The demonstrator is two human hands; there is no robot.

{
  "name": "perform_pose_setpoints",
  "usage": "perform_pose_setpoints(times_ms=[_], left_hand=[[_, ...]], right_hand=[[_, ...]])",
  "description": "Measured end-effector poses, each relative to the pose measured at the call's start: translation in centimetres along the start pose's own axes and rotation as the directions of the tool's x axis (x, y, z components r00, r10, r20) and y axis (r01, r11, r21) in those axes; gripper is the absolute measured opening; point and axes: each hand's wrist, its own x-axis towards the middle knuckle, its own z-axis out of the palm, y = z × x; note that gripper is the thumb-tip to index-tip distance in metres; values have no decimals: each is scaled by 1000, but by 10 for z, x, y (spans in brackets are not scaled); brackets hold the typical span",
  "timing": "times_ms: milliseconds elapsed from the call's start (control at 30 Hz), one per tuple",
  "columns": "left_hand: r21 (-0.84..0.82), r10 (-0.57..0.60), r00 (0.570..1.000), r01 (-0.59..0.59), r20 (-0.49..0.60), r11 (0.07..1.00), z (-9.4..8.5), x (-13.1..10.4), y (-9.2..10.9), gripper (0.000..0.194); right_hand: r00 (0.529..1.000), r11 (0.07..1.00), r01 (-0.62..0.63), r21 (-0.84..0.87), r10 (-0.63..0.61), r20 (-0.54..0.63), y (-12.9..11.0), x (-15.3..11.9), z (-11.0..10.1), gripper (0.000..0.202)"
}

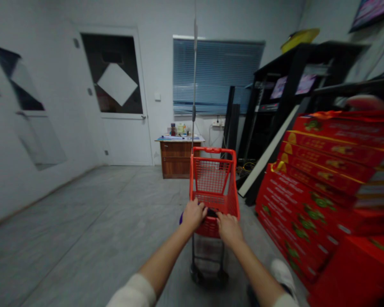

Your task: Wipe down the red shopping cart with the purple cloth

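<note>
At cart handle | both hands [211, 219] clamped on red cart [215, 179] | handle hidden | boxes [323, 170] blurred

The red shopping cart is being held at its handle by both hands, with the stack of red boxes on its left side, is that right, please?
Not quite. Both hands, left and right, do hold the red shopping cart at its handle, but the stack of red boxes stands on its right side, as the head view shows.
</note>
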Motion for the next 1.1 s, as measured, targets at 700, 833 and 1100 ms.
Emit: perform_pose_setpoints(times_ms=[700,833,1100], left_hand=[[5,-201,977,202,-63,979,-3,-5,3,35],[-26,-158,986,157,-47,987,5,-8,21,36],[6,-145,989,145,12,989,-12,2,-21,40]], right_hand=[[995,999,33,-8,-33,-89,8,5,10,32],[995,1000,1,-10,-2,-98,-5,1,10,33],[995,999,-28,-22,26,-93,-28,-4,7,34]])
